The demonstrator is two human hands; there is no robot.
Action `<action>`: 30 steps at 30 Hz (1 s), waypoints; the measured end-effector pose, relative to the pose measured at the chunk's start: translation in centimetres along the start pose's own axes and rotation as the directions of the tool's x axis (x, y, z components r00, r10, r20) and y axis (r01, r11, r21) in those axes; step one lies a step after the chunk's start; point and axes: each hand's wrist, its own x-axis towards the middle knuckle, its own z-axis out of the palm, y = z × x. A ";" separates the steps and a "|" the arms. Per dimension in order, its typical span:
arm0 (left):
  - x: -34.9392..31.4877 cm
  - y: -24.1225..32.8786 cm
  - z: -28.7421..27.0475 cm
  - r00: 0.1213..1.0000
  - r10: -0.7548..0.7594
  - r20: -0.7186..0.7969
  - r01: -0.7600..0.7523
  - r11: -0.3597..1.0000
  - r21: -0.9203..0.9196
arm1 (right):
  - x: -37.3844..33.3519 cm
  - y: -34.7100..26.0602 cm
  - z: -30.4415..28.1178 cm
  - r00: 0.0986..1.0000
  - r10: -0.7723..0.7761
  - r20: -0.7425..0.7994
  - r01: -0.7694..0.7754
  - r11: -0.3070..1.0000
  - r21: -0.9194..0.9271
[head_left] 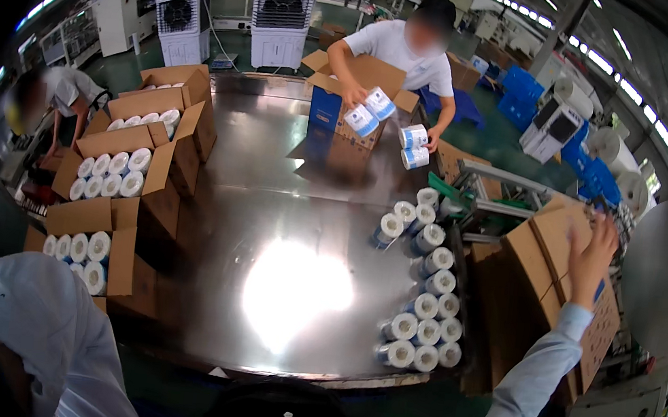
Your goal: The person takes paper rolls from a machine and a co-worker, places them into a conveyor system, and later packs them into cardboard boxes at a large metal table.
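Observation:
My right hand [592, 258] is stretched out at the right, its fingers extended and apart, with nothing visible in it. It is at the upper part of a stack of folded brown cardboard boxes [545, 255]; whether it touches the cardboard I cannot tell. My left hand does not show. Pale cloth [53, 325] fills the lower left corner, hiding whatever lies behind it. Left of the cardboard, several white rolls in blue-and-white wrapping [427, 332] stand upright along the right edge of a shiny metal table [245, 199].
Across the table, a person [403, 53] holds wrapped rolls in both hands beside an open blue-and-brown carton [325, 110]. Open cartons [145, 181] filled with rolls line the left side. Another person [69, 99] bends behind them. A metal frame [506, 194] stands beyond the folded boxes.

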 end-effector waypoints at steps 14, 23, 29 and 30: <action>4.9 5.8 0.3 0.935 0.220 -0.278 -0.288 0.928 -0.234 | -0.8 -1.0 1.2 0.978 -0.188 0.089 0.177 0.977 0.117; -10.0 -8.9 -2.6 0.678 -0.696 -0.238 0.733 0.666 0.141 | -1.2 -1.3 0.7 0.998 -0.058 -0.002 0.058 0.994 -0.088; -25.3 -16.5 -5.5 0.039 -0.984 -0.173 0.998 0.046 -0.037 | -7.8 0.6 -2.6 0.867 -0.396 -0.302 0.399 0.915 -0.056; -26.3 -16.4 -4.0 0.053 -0.995 -0.082 0.998 0.050 0.039 | -8.5 1.1 -1.9 0.835 -0.423 -0.351 0.411 0.905 -0.113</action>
